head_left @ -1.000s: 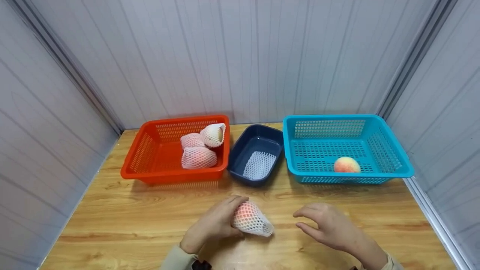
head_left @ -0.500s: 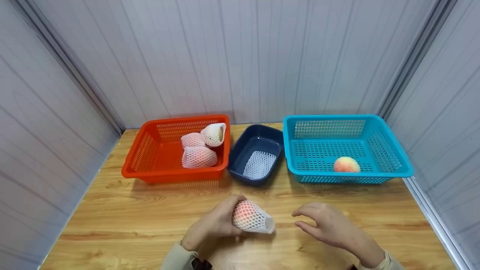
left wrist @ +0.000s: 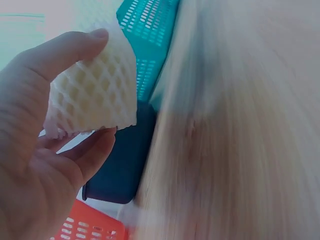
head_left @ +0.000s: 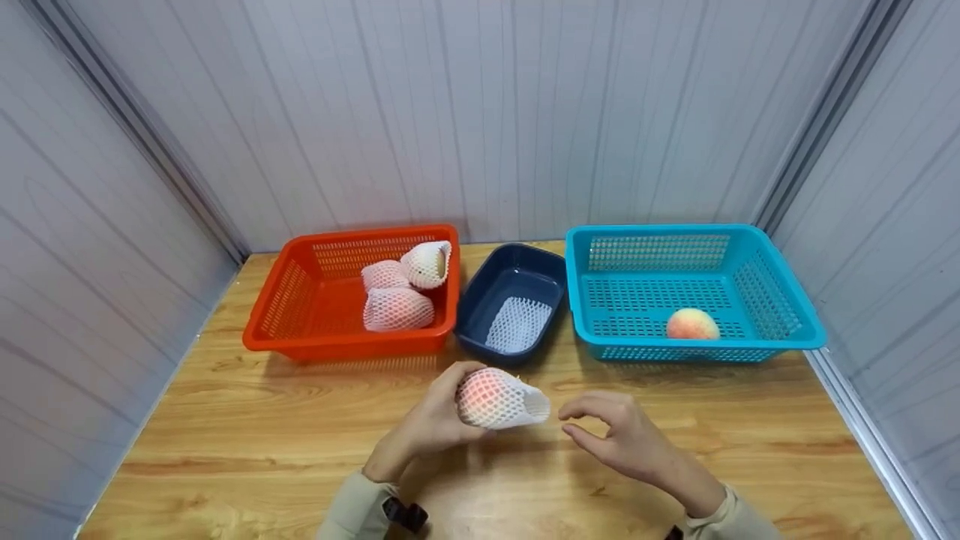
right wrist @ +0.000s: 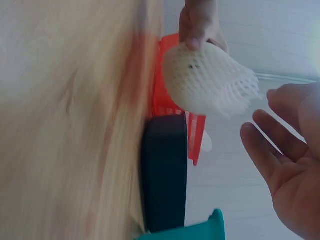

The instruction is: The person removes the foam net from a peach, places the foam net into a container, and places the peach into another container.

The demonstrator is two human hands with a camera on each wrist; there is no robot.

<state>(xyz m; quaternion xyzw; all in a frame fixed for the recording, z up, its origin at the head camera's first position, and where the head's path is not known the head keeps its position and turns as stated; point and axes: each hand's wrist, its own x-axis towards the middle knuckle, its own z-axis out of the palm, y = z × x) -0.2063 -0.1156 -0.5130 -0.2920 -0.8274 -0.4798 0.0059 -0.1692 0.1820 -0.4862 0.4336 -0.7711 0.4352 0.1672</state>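
My left hand (head_left: 436,421) grips a peach (head_left: 484,397) sleeved in a white foam net (head_left: 534,407), raised above the table. The net's loose end points right, toward my right hand. In the left wrist view, thumb and fingers pinch around the netted peach (left wrist: 95,95). My right hand (head_left: 626,442) hovers just right of the net's end, thumb and fingers slightly bent, holding nothing. The right wrist view has a gap between its fingertips (right wrist: 250,131) and the netting (right wrist: 240,92).
An orange basket (head_left: 300,343) at back left holds several netted peaches (head_left: 397,309). Between the baskets sits a dark blue tray (head_left: 480,289) with a flat foam net (head_left: 519,324). A bare peach (head_left: 692,324) lies in the blue basket (head_left: 810,330) at back right.
My left hand has lifted the netted peach up and away from me, turning the net's end rightward. My right hand has moved left and slightly up, closer to the net.
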